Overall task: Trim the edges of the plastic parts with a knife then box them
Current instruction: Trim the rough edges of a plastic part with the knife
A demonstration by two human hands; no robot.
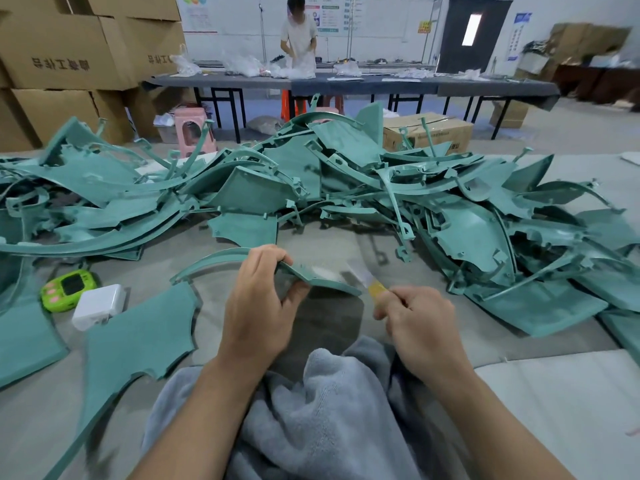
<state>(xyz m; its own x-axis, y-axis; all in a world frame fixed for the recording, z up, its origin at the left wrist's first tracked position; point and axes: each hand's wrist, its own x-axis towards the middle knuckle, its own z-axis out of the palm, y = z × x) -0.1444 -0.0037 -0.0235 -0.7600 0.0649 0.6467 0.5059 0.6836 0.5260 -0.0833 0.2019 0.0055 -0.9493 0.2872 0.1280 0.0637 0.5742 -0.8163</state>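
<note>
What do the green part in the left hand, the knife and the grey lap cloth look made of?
Green part: moulded plastic, matte teal, thin with a raised rim. Knife: yellow handle, likely plastic; pale blade is blurred, probably metal. Grey cloth: soft fleece or towelling, judging by its fuzzy pile and folds.

One wide-angle camera, worn on the person's head, gives the only view. It faces forward and tilts down, so both forearms enter from the bottom edge. The left hand [258,303] and right hand [420,327] sit near the lens, just below the middle, with the curved plastic part [214,259] and the knife [375,289] at the centre. A grey cloth [322,410] fills the nearest bottom edge. The heap of teal parts [346,181] lies at mid-distance. The upper band reaches the far room, with a long dark counter [381,85] and stacked cardboard boxes [62,50]. Straight lines bow near the edges.
</note>
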